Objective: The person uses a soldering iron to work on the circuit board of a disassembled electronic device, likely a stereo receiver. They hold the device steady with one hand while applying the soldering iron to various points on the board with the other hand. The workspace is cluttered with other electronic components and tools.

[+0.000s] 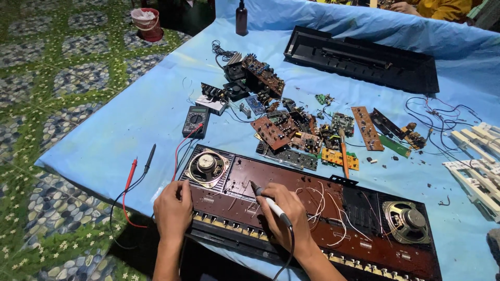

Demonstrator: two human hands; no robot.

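Left hand (pixel 173 208) rests flat on keyboard chassis (pixel 333 208); right hand (pixel 284 211) grips soldering iron (pixel 268 200)

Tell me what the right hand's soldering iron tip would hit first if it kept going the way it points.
The right hand holds the soldering iron aimed up-left, tip at the brown board. Straight on, it would likely reach the left speaker first, though its height above the board is unclear.

The worktop's plain light-blue cloth cover (pixel 130 125) carries a dark reddish-brown keyboard circuit panel (pixel 291 203) with white wires. The floor (pixel 52 78) shows a green and grey pebble pattern. Probe leads (pixel 136 177) are red and black.
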